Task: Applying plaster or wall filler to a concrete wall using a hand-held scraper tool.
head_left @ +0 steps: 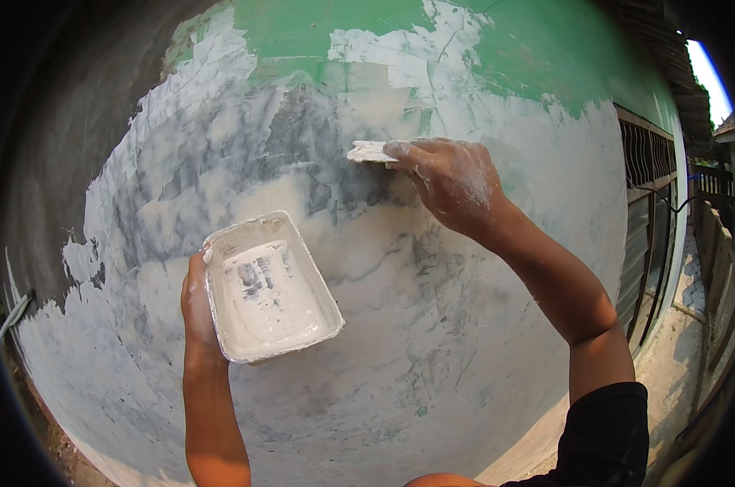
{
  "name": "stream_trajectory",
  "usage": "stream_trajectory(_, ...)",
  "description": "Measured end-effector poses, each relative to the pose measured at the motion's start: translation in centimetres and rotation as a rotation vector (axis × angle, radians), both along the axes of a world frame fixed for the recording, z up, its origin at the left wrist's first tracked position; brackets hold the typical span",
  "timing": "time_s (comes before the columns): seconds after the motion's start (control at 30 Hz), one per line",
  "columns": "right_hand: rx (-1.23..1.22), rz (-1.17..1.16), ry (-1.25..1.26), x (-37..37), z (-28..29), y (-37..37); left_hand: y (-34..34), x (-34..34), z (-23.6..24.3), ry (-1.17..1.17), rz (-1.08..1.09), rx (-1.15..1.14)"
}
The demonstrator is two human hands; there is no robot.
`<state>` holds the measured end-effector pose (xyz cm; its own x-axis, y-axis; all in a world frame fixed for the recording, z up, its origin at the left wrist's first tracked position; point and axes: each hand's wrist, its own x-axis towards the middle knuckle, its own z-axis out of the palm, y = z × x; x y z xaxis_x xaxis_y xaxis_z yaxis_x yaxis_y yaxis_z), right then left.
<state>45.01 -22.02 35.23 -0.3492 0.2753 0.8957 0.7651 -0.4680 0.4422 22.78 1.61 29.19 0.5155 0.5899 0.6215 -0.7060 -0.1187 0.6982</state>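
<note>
My right hand [453, 180], smeared with white filler, grips a flat scraper [371, 152] and presses its blade against the wall [432, 325] at upper centre. My left hand [195, 307] holds a rectangular white tray [268, 286] from its left edge, tilted toward me, with a thin layer of white paste spread inside. The wall in front of me is covered in grey-white filler, streaked and patchy. Green paint [538, 49] still shows along the top.
A window with dark bars [647, 211] sits in the wall at the right. Beyond it a narrow paved path [692, 284] runs along a low fence. Bare ground shows at the lower left.
</note>
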Motion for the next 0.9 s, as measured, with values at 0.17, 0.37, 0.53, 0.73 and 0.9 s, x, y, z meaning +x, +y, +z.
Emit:
stream_trajectory(0.17, 0.249, 0.022, -0.074, 2.6, 8.9, 1.0, 0.0, 1.1, 0.3, 0.007, -0.047, 0.025)
stream_trajectory(0.37, 0.175, 0.008, -0.169, 1.5, 2.6, 5.0, 0.4, 1.0, 0.1, -0.046, 0.005, -0.047)
stream_trajectory(0.53, -0.232, 0.018, -0.102, -1.1, -5.8, 2.3, 1.1, 0.3, -0.1, -0.024, -0.052, -0.035)
stream_trajectory(0.73, 0.159, 0.064, 0.086, 1.5, 0.1, -2.1, 0.0, 1.5, -0.2, -0.035, -0.099, -0.023)
stream_trajectory(0.9, 0.297, -0.029, 0.073, 6.9, -0.1, -1.0, -0.4, 2.7, -0.2, -0.034, -0.116, 0.003)
